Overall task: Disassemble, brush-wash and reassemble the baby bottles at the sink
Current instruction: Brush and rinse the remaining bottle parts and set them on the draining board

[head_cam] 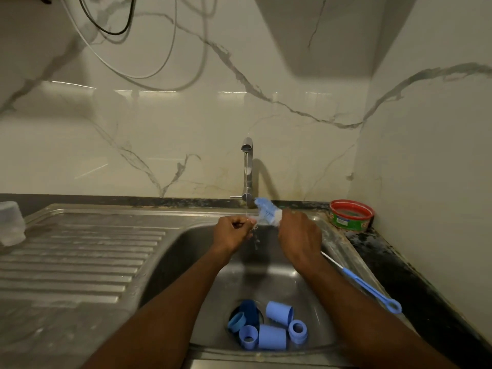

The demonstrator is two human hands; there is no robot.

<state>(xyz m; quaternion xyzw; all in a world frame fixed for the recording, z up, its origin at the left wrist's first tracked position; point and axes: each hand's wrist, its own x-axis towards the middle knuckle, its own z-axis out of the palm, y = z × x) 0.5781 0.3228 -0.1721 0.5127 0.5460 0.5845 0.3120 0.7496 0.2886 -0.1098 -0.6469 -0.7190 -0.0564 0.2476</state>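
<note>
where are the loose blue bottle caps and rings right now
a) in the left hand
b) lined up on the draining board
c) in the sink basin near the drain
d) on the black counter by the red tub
c, the blue caps and rings lie clustered at the bottom of the sink, around the drain, nearer the camera than both hands.
</note>
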